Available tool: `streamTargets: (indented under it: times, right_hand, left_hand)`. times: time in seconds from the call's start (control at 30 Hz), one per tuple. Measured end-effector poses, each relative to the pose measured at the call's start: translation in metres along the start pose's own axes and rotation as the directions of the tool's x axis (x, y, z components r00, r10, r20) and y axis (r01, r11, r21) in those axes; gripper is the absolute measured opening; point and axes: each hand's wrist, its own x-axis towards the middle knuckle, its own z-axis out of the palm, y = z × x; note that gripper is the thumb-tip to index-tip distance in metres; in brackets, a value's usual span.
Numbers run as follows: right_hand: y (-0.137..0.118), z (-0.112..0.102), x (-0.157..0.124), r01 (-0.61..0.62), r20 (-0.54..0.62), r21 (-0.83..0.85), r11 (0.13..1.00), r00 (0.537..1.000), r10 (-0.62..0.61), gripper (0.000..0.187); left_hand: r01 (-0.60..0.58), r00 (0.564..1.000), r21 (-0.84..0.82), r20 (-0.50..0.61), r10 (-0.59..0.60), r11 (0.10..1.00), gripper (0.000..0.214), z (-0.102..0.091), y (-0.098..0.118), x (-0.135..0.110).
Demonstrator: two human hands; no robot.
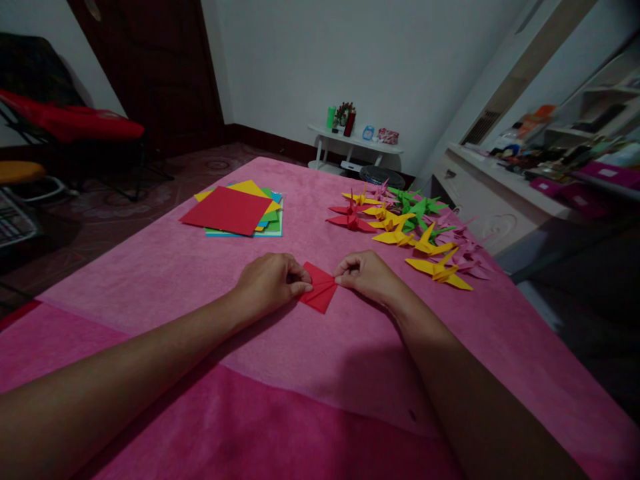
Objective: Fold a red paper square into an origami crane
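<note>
A small folded square of red origami paper [320,288] lies at the middle of the pink-covered table, with crease lines and flaps on its upper face. My left hand [273,280] pinches its left corner between thumb and fingers. At the opposite corner, my right hand [365,275] grips the paper's right tip with thumb and forefinger. Beyond my left hand sits a fanned stack of coloured paper sheets, topped by a red sheet [227,211]. Past my right hand stand several folded paper cranes in yellow, red, green and pink, the nearest a yellow crane [440,270].
The pink cloth [165,287] covers the whole table. By the far wall is a low white stand [357,140] with small items. A cluttered white cabinet [500,193] runs along the right, and a red folding chair [85,127] stands at the left.
</note>
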Motion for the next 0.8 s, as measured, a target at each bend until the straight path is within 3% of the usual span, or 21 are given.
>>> streamTargets:
  times: [0.33, 0.67, 0.8]
  right_hand:
    - [0.0050, 0.0043, 0.0026, -0.005, -0.041, -0.056, 0.998, 0.999, 0.002, 0.005]
    - [0.0014, 0.0025, 0.0010, -0.035, 0.000, 0.086, 0.996, 0.999, 0.035, 0.008]
    - [0.0021, 0.0039, 0.0012, -0.021, -0.019, 0.018, 1.000, 1.000, 0.022, 0.007]
  left_hand:
    - [-0.006, 0.999, -0.061, 0.045, 0.009, 0.998, 0.021, -0.0006, -0.0043, 0.0021]
    - [0.000, 0.999, -0.067, 0.033, 0.002, 0.998, 0.020, 0.0011, -0.0051, 0.0020]
    - [0.022, 0.999, -0.086, 0.032, -0.020, 0.996, 0.019, -0.0002, -0.0033, 0.0012]
